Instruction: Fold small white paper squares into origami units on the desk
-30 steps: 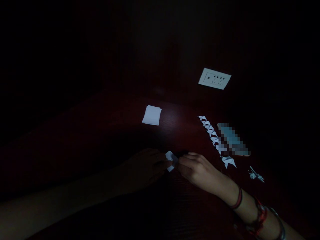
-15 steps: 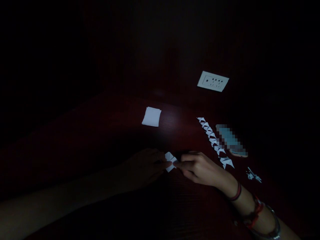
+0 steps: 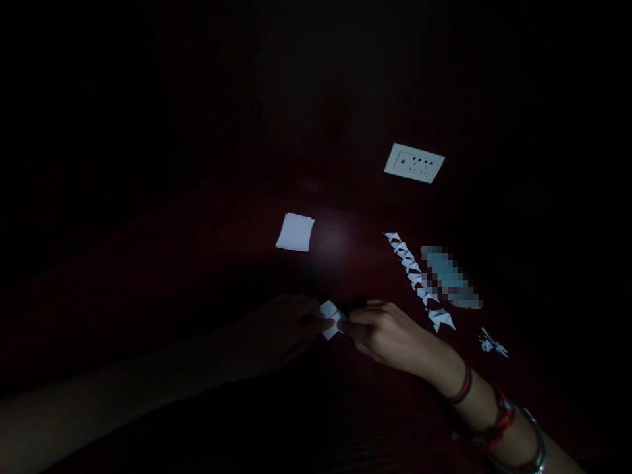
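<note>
In very dim light a small white folded paper piece (image 3: 331, 318) lies low on a dark red wooden table (image 3: 345, 395). My left hand (image 3: 281, 332) comes from the left in deep shadow, its fingertips pressed on the paper's left edge. My right hand (image 3: 390, 332), with bangles and red threads on the wrist, pinches the paper's right edge with curled fingers. Both hands meet at the paper, close to the table top.
A stack of white square paper sheets (image 3: 295, 232) lies farther back. A diagonal row of several folded white paper triangles (image 3: 417, 280) runs on the right, beside a blurred-out flat object (image 3: 450, 277). A small white crumpled scrap (image 3: 491, 343) lies further right. A white wall socket plate (image 3: 413, 162) is behind.
The view has drifted slightly, so everything sits a little further left. My right fingers have shifted along the paper's right edge; both hands stay on it.
</note>
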`<state>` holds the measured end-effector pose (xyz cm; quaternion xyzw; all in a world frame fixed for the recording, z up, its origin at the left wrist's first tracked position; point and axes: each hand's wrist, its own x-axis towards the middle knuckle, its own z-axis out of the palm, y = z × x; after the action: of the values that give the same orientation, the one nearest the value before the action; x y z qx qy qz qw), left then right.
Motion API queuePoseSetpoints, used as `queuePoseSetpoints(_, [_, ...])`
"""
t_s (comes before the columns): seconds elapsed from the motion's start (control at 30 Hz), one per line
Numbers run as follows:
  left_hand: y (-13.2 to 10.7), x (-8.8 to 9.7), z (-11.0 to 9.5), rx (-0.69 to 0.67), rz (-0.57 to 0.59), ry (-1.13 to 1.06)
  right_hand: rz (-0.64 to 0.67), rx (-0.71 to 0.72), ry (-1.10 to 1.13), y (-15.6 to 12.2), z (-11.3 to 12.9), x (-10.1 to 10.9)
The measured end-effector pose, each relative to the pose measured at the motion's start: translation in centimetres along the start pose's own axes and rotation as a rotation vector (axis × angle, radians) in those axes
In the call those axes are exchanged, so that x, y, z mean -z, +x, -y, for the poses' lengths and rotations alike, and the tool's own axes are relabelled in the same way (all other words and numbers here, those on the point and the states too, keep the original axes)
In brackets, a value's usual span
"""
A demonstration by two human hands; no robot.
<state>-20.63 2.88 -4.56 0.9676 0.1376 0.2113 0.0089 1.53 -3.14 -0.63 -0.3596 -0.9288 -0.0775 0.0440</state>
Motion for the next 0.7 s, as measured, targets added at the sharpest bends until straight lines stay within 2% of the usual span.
queuePoseSetpoints(0.1, [0.0,-0.1,0.0,0.009,0.01,0.004,0.019,0.011,0.014,-0.2,0.0,0.3])
queuePoseSetpoints(0.23, [0.0,0.1,0.2,-0.068,0.051,0.048,0.045,-0.013,0.088,-0.5,-0.6,0.4])
queuePoseSetpoints(0.4, [-0.1,0.4,0.1,-0.09,0.067,0.079,-0.056,-0.147,0.206,-0.6,-1.7,0.2])
queuePoseSetpoints(0.7, [0.1,0.4,-0.1,-0.089,0.004,0.061,-0.027,-0.13,0.305,0.2,-1.7,-0.4])
